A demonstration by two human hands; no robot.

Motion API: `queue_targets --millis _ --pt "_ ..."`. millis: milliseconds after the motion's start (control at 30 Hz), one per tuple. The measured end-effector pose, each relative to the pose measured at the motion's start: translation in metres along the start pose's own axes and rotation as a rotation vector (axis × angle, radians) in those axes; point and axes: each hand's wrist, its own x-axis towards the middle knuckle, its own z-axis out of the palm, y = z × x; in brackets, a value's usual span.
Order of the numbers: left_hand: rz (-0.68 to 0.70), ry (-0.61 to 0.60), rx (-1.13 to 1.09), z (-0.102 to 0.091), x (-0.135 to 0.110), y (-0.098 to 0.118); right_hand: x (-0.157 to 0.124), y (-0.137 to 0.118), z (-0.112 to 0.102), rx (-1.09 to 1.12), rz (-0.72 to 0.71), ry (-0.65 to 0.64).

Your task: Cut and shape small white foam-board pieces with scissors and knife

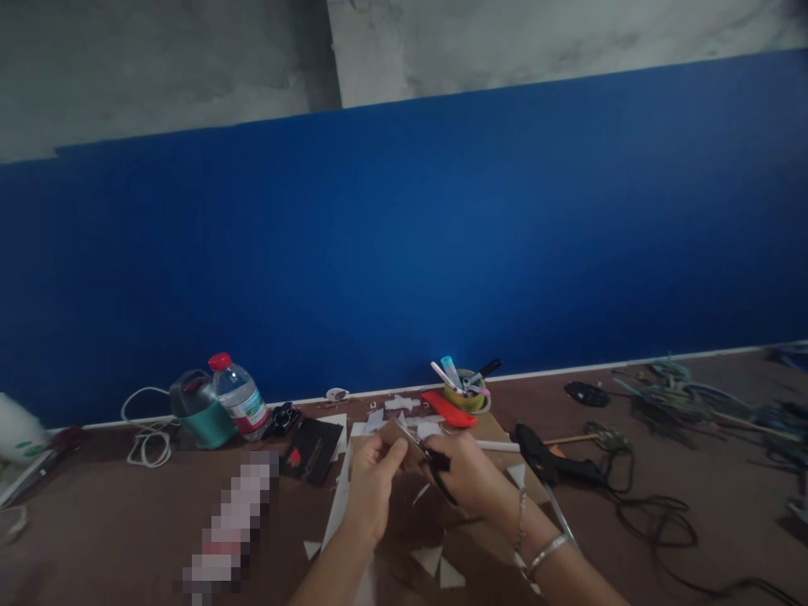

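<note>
My left hand [371, 484] pinches a small piece of brown cardboard [392, 433] between thumb and fingers. In my right hand [476, 478] is a pair of black-handled scissors [443, 486], their blades pointing up and left against the cardboard piece. How far the blades are apart is hard to make out. Below both hands lies a larger cardboard sheet [489, 539], with white triangular scraps [451, 574] scattered over it. White paper [339, 505] sticks out along its left side.
Behind my hands are a red tool [449, 410] and a pen holder [465, 396]. A black glue gun [555, 461] with its cord lies right. Left stand a water bottle [243, 400], a teal container [203, 421] and a black booklet [312, 450]. Tangled cords [682, 396] lie far right.
</note>
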Motion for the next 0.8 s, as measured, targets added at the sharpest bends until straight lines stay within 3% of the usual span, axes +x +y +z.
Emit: queue_targets --millis 200,433,600,800 --pt "-0.023 0.030 -0.012 0.001 -0.001 0.001 0.002 0.009 0.008 0.095 0.046 0.028" --pt "-0.050 0.073 -0.047 0.003 0.000 0.004 0.005 0.004 0.004 0.764 0.434 -0.079" --pt "-0.080 0.068 -0.090 0.009 -0.004 0.008 0.004 0.003 0.009 0.824 0.404 -0.100" --pt "-0.111 -0.008 -0.103 0.011 -0.007 0.006 0.006 0.003 0.014 0.773 0.331 -0.025"
